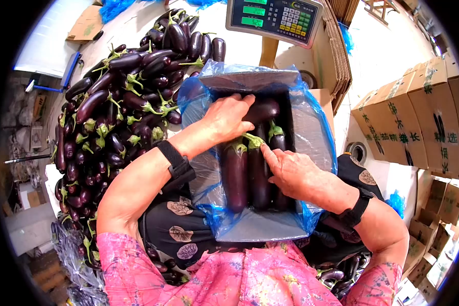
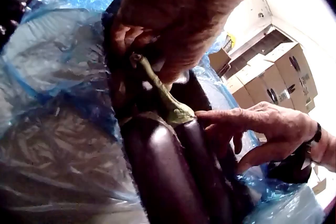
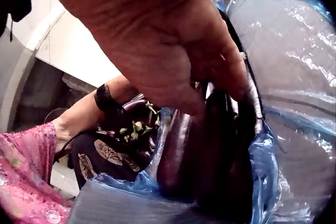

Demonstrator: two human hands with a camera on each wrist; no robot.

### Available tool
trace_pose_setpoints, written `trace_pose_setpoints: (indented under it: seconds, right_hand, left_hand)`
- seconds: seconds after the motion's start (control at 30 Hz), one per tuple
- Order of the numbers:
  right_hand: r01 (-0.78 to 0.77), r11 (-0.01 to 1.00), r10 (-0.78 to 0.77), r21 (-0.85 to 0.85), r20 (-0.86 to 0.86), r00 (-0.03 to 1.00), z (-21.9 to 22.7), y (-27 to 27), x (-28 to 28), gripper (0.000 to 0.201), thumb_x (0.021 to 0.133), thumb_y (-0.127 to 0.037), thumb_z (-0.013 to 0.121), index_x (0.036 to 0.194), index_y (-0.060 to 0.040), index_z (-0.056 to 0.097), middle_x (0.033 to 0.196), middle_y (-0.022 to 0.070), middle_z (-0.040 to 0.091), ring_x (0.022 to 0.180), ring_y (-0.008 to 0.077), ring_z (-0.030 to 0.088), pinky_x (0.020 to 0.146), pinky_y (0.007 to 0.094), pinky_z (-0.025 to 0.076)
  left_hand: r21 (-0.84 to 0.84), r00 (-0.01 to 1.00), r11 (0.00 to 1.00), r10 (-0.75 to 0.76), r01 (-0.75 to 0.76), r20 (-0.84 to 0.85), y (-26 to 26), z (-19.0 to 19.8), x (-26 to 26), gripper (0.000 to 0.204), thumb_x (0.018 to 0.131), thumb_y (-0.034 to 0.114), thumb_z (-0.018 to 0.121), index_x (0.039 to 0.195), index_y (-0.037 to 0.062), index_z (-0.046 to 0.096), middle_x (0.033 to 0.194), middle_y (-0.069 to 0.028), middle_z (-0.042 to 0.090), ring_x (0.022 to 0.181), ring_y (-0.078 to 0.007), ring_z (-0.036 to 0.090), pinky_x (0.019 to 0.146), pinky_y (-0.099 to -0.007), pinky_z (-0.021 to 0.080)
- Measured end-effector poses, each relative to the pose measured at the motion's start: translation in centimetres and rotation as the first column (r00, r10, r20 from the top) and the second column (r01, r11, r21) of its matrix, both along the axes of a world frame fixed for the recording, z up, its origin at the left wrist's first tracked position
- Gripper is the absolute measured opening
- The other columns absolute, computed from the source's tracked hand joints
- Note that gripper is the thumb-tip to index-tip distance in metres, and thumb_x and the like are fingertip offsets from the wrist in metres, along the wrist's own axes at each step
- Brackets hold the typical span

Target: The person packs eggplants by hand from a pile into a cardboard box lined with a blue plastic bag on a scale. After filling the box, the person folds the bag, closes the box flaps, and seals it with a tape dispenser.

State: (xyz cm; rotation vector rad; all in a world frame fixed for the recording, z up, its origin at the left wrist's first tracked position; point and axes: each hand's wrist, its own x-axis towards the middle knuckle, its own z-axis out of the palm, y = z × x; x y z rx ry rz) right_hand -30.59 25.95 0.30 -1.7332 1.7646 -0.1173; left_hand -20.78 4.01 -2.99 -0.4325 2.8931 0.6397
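Observation:
A box lined with blue plastic (image 1: 316, 109) holds several dark purple eggplants. At its far end my left hand (image 1: 227, 117) grips an eggplant (image 1: 264, 109) lying crosswise, fingers over its far side and thumb at the near side. Nearer me, more eggplants lie lengthwise, among them a thick one (image 1: 235, 178) on the left and a middle one (image 1: 259, 176) with its green stem towards the left hand. My right hand (image 1: 303, 176) reaches over the box's right side. Its straight index finger touches the middle eggplant's green cap (image 2: 181, 113), with the thumb spread apart.
A large heap of eggplants (image 1: 132, 97) spreads left of the box. Beyond the box stands a scale display (image 1: 274, 19), with flattened cardboard (image 1: 334, 61) beside it. Printed cartons (image 1: 413, 115) are stacked on the right, near a tape roll (image 1: 357, 151).

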Motion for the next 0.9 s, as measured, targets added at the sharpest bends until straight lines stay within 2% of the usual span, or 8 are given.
trace_pose_setpoints:
  seconds: [0.2,0.5,0.63,0.7,0.77,0.8,0.83,0.9]
  right_hand:
    - [-0.019,1.0,0.021,0.019,-0.091,0.996,-1.1,-0.2,0.1,0.081,0.086,-0.02,0.071,0.147,0.0114,0.028,0.111,0.023,0.062,0.101,0.0384,0.063,0.082,0.0463,0.054]
    - [0.009,0.998,-0.001,0.062,-0.124,0.992,-0.6,-0.2,0.6,0.085,0.086,-0.025,0.072,0.15,0.0081,0.026,0.107,0.0212,0.064,0.097,0.0377,0.065,0.08,0.0464,0.054]
    - [0.064,0.998,-0.064,-0.003,-0.111,0.992,-0.1,-0.3,1.0,0.079,0.087,-0.028,0.071,0.15,0.0012,0.031,0.104,0.0206,0.063,0.096,0.0385,0.065,0.079,0.047,0.054]
    - [0.099,0.994,-0.104,-0.049,-0.116,0.988,0.1,-0.4,0.9,0.067,0.087,-0.028,0.071,0.14,-0.0013,0.04,0.102,0.0201,0.063,0.094,0.0388,0.066,0.077,0.0477,0.055]
    - [0.129,0.987,-0.138,-0.094,-0.103,0.985,0.7,-0.8,0.0,0.049,0.086,-0.026,0.073,0.123,-0.0026,0.052,0.097,0.0192,0.063,0.089,0.0386,0.067,0.074,0.0487,0.055]
    - [0.168,0.96,-0.186,-0.226,-0.063,0.981,0.8,-0.9,-0.5,0.038,0.086,-0.024,0.072,0.112,-0.0037,0.053,0.096,0.0197,0.062,0.087,0.0404,0.066,0.072,0.0501,0.055]
    - [0.212,0.942,-0.229,-0.262,-0.036,0.973,1.4,-1.1,-1.2,0.035,0.086,-0.021,0.071,0.111,-0.0035,0.053,0.096,0.0202,0.062,0.086,0.0424,0.064,0.071,0.0512,0.053]
    - [0.286,0.912,-0.291,-0.293,0.026,0.956,2.0,-1.5,-2.1,0.043,0.088,-0.018,0.07,0.125,-0.0014,0.056,0.1,0.0216,0.061,0.087,0.0442,0.062,0.074,0.0499,0.051]
  left_hand:
    - [-0.077,0.989,0.997,0.0,-0.011,-0.147,2.0,-2.2,-0.2,0.069,0.081,0.024,0.074,0.144,0.0141,0.048,0.112,-0.0225,0.059,0.105,-0.0415,0.06,0.091,-0.0489,0.051]
    - [0.067,0.977,0.998,0.016,-0.001,-0.214,-0.2,-1.7,1.0,0.063,0.083,0.025,0.074,0.14,0.0078,0.052,0.11,-0.0246,0.065,0.102,-0.0416,0.063,0.089,-0.0473,0.051]
    - [0.003,0.956,1.0,0.023,-0.023,-0.292,-0.8,2.7,1.8,0.043,0.084,0.019,0.073,0.123,0.0033,0.064,0.105,-0.0221,0.068,0.097,-0.0375,0.067,0.084,-0.0443,0.054]
    - [0.072,0.916,0.997,0.065,-0.04,-0.395,-1.5,5.0,2.2,0.024,0.085,0.013,0.071,0.106,0.0016,0.069,0.085,-0.0151,0.071,0.077,-0.0279,0.07,0.071,-0.0356,0.055]
    - [0.072,0.872,0.991,0.135,-0.114,-0.471,-1.9,7.8,3.0,0.017,0.087,0.012,0.07,0.101,0.0013,0.069,0.08,-0.0116,0.07,0.071,-0.0191,0.067,0.067,-0.0299,0.053]
    - [0.168,0.815,0.966,0.255,-0.195,-0.521,-1.9,8.7,3.3,0.012,0.088,0.011,0.071,0.096,0.0014,0.068,0.078,-0.0067,0.069,0.07,-0.0102,0.063,0.066,-0.0263,0.051]
    - [0.24,0.787,0.933,0.357,-0.269,-0.504,-2.2,9.4,3.7,0.011,0.088,0.01,0.071,0.095,0.0017,0.068,0.077,-0.0028,0.068,0.073,-0.0063,0.062,0.067,-0.0253,0.05]
    - [0.315,0.86,0.915,0.361,-0.253,-0.359,-3.0,10.1,4.9,0.011,0.088,0.009,0.071,0.096,0.0019,0.069,0.078,-0.0023,0.068,0.074,-0.0058,0.062,0.068,-0.0258,0.051]
